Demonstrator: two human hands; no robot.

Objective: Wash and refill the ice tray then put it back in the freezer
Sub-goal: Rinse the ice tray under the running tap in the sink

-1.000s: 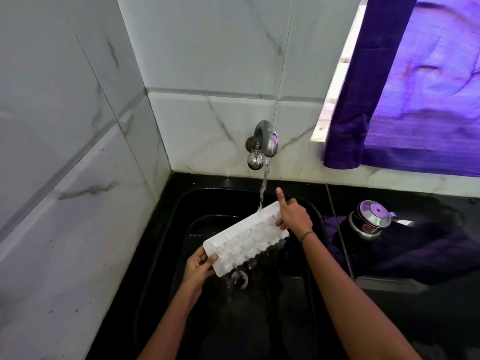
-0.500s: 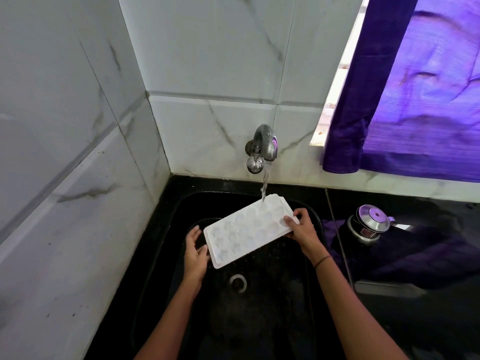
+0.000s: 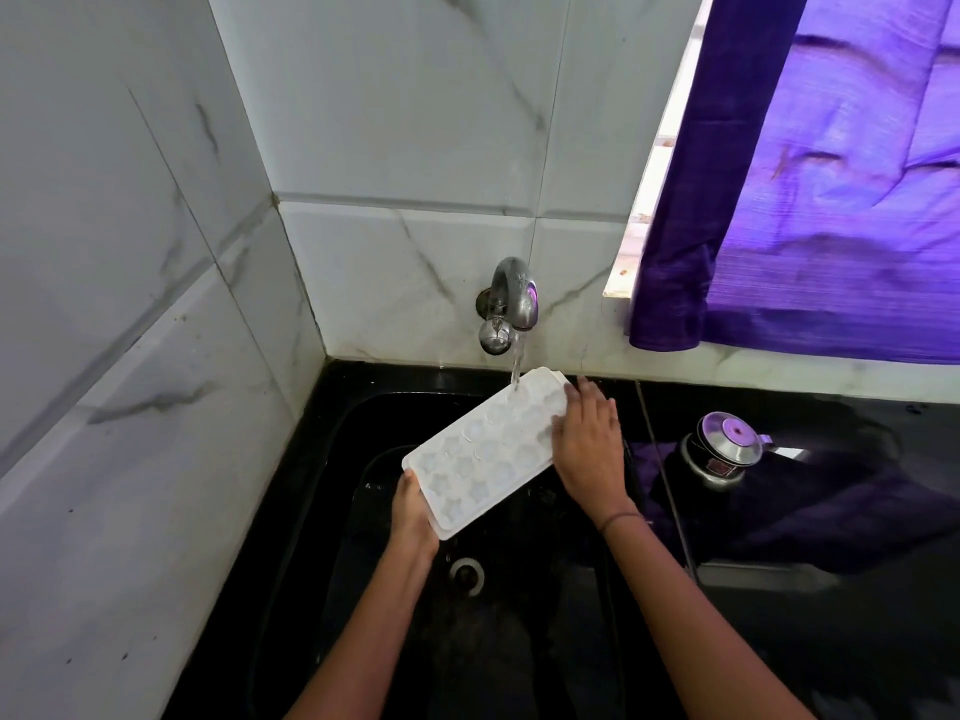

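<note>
A white plastic ice tray with star-shaped cups faces up over the black sink, tilted with its far end higher. Water runs from the steel tap onto the tray's far end. My left hand grips the tray's near left corner from below. My right hand lies flat across the tray's right end, fingers spread over its edge.
A round drain sits in the sink bottom below the tray. On the black counter to the right stands a steel-lidded container. A purple curtain hangs over the window at upper right. Marble-tiled walls close in the left and back.
The tray was underside up a second ago; it has been turned cups-up and lifted toward the tap. My right hand shifted from pinching the far end to resting over the right end.
</note>
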